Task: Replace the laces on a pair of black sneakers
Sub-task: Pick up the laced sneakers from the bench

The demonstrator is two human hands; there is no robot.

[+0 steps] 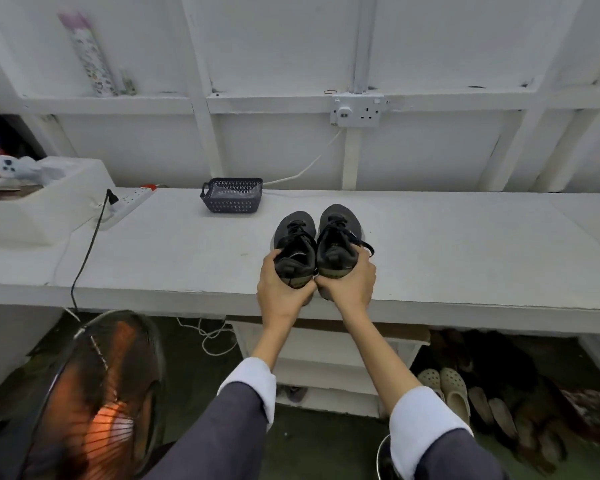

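Two black sneakers stand side by side on the white bench (pixel 465 258), toes pointing away from me. My left hand (pixel 280 285) grips the heel of the left sneaker (pixel 294 237). My right hand (pixel 352 282) grips the heel of the right sneaker (pixel 338 233). Both shoes carry black laces; a loop of lace hangs off the right shoe's outer side. The heels sit near the bench's front edge, partly covered by my fingers.
A dark perforated basket (pixel 232 195) sits at the back of the bench. A white power strip (pixel 127 202) with a black cable lies to the left beside a white box (pixel 45 202). A fan (pixel 97 400) stands low left. Shoes (pixel 454 389) lie under the bench.
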